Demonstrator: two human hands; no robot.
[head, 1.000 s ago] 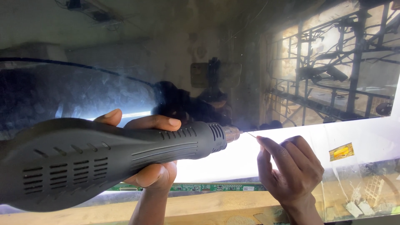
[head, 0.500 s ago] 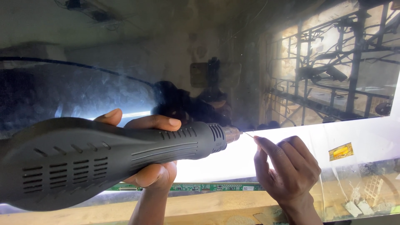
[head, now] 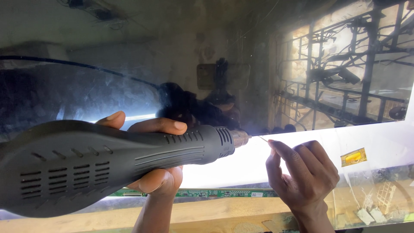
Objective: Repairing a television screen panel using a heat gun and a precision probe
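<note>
My left hand grips a dark grey hot-air gun that lies across the view, its metal nozzle pointing right. My right hand pinches a thin wire-like piece just off the nozzle tip. Both hands rest over a large glossy display panel, at the border between its dark reflective part and a bright white lit strip.
A narrow green circuit strip runs along the panel's lower edge above a wooden bench edge. A small orange tape patch sits on the lit strip at right. Clear film and small scraps lie at lower right.
My right hand has crept slightly left, bringing its fingertips closer to the nozzle. The hot-air gun and left hand stay put.
</note>
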